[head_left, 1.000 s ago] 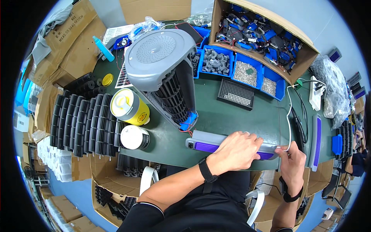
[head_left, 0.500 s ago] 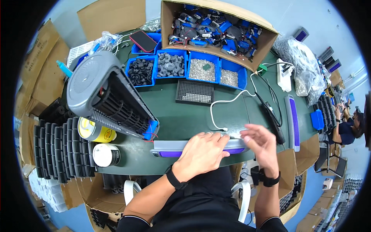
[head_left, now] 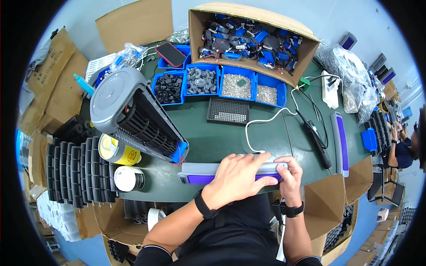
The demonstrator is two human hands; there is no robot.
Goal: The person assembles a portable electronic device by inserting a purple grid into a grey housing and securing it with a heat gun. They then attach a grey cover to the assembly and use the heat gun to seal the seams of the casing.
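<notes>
A long grey housing with a purple grille (head_left: 202,179) lies along the table's near edge. My left hand (head_left: 235,179) is closed across its middle, fingers over the far side and thumb on the near side. At the right end of the housing my right hand (head_left: 290,177) grips, its thumb on top and the other fingers partly hidden. The tip of a white cable (head_left: 249,141) is just beyond my left fingers. To the left a grey tower fan body (head_left: 146,117) leans, its black blower wheel exposed and a blue part at its lower end.
Blue bins (head_left: 236,94) of small parts stand before a cardboard box (head_left: 301,80) of blue-and-grey parts. A black slotted tray (head_left: 228,111), a black handheld tool (head_left: 317,144) and another purple-grilled housing (head_left: 340,144) lie nearby. Tins (head_left: 129,178) and stacked black blower wheels (head_left: 80,173) occupy the left.
My right hand has come down from above the housing's right end and now grips it. My left index finger has stretched out to the right. The whole view has shifted slightly.
</notes>
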